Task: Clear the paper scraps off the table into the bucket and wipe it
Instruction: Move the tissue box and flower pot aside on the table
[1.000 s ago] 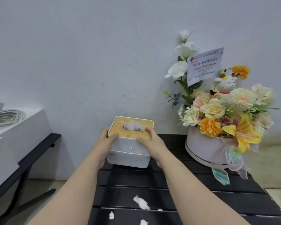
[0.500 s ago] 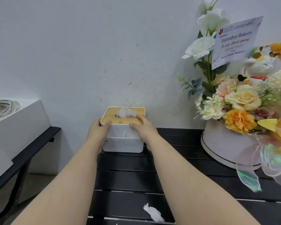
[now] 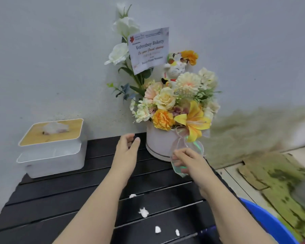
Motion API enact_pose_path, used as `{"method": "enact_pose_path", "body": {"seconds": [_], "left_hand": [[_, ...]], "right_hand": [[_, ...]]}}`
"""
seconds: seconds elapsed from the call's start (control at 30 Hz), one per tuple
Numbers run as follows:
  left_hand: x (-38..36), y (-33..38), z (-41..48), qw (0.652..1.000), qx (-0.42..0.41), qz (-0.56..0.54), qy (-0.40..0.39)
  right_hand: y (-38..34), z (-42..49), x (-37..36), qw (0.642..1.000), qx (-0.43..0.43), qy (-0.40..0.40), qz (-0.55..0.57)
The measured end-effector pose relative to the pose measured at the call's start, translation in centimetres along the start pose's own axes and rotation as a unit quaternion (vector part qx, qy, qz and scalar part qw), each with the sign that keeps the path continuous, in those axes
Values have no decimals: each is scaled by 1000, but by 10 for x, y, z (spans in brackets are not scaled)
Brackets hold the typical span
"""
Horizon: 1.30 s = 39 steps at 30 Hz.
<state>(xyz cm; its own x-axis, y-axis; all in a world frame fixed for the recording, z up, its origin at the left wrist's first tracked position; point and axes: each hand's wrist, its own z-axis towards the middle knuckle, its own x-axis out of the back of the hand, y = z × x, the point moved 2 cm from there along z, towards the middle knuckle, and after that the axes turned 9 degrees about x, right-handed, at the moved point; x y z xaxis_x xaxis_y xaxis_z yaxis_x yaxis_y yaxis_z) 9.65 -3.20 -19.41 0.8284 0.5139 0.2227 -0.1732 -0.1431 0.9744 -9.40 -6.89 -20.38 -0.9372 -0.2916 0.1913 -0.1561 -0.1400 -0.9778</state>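
Both hands, left and right, open-gripped and empty, flank the flower box; its top-heavy blooms could tip it onto the bench.

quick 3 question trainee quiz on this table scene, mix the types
1. True or false: the left hand holds the tissue box.
2. The bucket is: A red, B blue, C green.
3. Fill in: both hands reach toward the ___ arrangement.

Key: 1 false, since it is open and apart from the box. 2 B. 3 flower, with the right hand at its ribbon; paper scraps are not yet cleared.
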Motion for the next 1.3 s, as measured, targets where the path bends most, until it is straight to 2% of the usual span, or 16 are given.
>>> {"method": "enact_pose_path", "body": {"seconds": [0.1, 0.2, 0.27, 0.33, 0.47, 0.7, 0.93, 1.07, 1.3], "left_hand": [[-37, 1, 0, 997, 52, -49, -38], [-61, 3, 2, 994, 50, -79, -62], [-73, 5, 4, 992, 44, -87, -77], [-81, 5, 10, 990, 55, -102, -81], [-90, 3, 23, 983, 55, -140, -103], [-70, -8, 33, 987, 31, -140, -72], [21, -23, 40, 988, 9, -152, -12], [60, -32, 37, 985, 26, -170, 12], [71, -41, 33, 988, 29, -150, 6]], "right_hand": [[19, 1, 46, 998, -19, 63, 5], [31, 18, 64, 992, -5, 121, 43], [30, 36, 62, 992, 3, 98, 81], [28, 57, 58, 992, 31, 39, 118], [30, 78, 52, 992, 39, -35, 111], [36, 78, 17, 982, 66, -57, 166], [21, 69, -72, 974, 85, -105, 184], [9, 63, -116, 970, 106, -122, 182], [6, 59, -127, 971, 90, -126, 180]]}}
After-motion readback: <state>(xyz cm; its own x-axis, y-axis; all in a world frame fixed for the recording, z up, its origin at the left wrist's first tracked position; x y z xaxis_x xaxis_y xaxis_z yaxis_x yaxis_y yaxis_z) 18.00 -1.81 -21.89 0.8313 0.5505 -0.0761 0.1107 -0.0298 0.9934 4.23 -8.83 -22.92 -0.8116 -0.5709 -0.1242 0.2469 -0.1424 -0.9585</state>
